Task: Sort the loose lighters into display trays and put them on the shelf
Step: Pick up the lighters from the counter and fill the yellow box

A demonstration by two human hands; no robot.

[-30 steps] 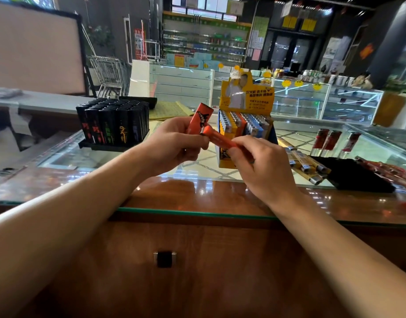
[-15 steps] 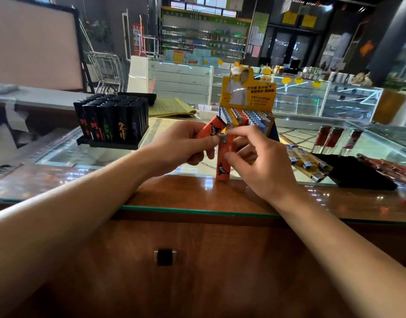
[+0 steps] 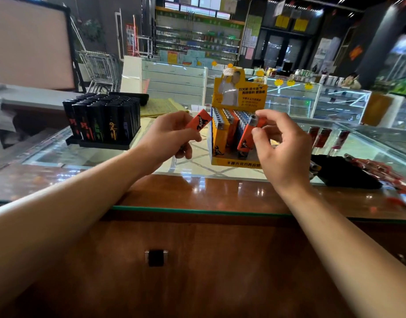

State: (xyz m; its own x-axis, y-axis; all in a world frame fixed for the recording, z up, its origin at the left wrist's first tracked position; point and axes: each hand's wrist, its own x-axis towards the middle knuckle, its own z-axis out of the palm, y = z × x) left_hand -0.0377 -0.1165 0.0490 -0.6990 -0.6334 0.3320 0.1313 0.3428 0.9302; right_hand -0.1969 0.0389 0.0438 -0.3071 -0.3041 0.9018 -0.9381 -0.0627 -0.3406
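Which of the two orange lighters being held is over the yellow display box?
The orange lighter pinched by the right hand, metal top up; the left hand holds the other lighter beside the yellow display box.

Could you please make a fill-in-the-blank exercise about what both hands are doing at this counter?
1. The right hand holds an ___ lighter over the yellow display box.
2. The left hand holds a second lighter of the ___ colour.
3. The tray of black lighters stands to the ___ of the yellow display box.
4. The yellow display box stands on the ___ countertop.

Missing words: orange; same; left; glass
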